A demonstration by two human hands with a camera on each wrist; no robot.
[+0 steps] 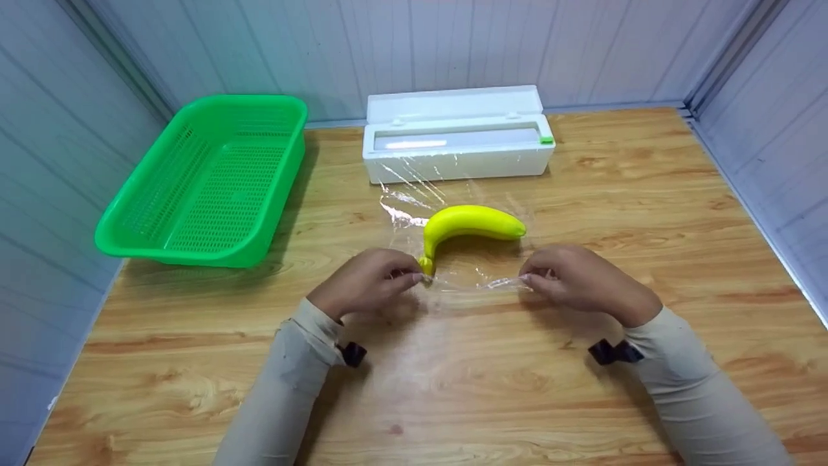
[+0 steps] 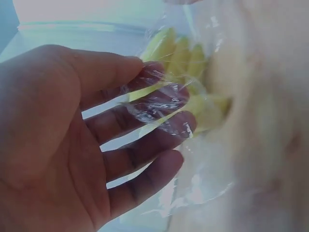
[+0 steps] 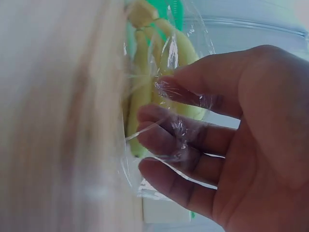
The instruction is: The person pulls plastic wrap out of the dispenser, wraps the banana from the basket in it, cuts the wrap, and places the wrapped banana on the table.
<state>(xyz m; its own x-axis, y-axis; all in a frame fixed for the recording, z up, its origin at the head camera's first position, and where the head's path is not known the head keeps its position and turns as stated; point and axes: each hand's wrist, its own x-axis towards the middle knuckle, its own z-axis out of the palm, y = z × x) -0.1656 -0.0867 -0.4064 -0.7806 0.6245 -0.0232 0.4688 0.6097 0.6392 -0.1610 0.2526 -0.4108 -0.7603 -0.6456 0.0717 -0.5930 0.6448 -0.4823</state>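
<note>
On the wooden table [image 1: 453, 401], a green basket [image 1: 275, 213] is set left of a white film dispenser [image 1: 466, 165]. Clear film [image 1: 498, 283] is spread in front, around a banana bunch [image 1: 475, 221], the film's near edge pinched by left hand [image 1: 369, 281] and right hand [image 1: 579, 278].

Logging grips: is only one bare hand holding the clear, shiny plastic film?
No: in the head view, the left hand and right hand both pinch the film along its near edge.
</note>
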